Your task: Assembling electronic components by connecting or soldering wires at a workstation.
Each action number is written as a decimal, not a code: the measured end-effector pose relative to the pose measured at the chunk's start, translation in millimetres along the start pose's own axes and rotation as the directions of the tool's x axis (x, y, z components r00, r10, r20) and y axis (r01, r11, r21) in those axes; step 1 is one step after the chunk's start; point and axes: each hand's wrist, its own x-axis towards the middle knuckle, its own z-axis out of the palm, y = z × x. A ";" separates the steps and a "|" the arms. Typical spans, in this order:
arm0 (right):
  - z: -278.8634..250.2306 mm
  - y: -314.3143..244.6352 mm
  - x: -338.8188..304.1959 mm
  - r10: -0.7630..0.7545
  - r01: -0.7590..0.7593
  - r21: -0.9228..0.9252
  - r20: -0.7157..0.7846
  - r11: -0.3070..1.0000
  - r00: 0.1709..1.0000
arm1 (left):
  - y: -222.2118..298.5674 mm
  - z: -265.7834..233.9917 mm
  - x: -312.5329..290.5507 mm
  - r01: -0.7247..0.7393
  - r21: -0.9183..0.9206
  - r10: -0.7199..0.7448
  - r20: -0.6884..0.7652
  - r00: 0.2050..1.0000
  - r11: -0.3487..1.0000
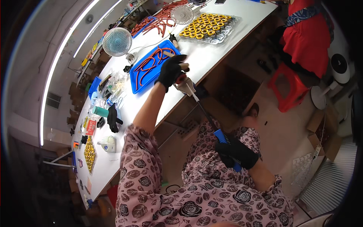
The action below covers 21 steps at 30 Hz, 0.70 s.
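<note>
My left hand, in a black glove with bare fingertips, is closed at the table's front edge around a small reddish round piece, mostly hidden by the fingers. Just below it is a pale metal block or holder at the edge. My right hand, also gloved in black, grips a long tool by its blue handle above my lap. The tool's dark shaft slants up to a pale tip beside the block; I cannot tell whether they touch. Behind my left hand lies a blue tray with red tubes.
Yellow-ringed parts fill a clear plastic tray at the far right. Two small fans stand along the table. Bags, a black glove and a white device lie at left. A person in red and a red stool are to the right.
</note>
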 end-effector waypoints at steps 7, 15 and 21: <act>-4.2 -10.6 -10.5 0.025 -0.026 0.048 0.032 0.998 0.999 | -73.8 -16.3 -89.1 -0.299 0.345 0.451 -0.763 0.463 0.890; -2.0 -20.4 -15.9 0.172 -0.172 0.017 -0.057 0.985 0.983 | -19.8 -2.9 -43.3 -0.173 0.588 0.415 -0.305 0.857 0.790; -0.9 -11.8 -10.6 0.173 -0.173 -0.016 -0.018 0.985 0.985 | -1.9 -13.5 -5.4 0.026 -0.002 -0.026 0.148 0.989 1.000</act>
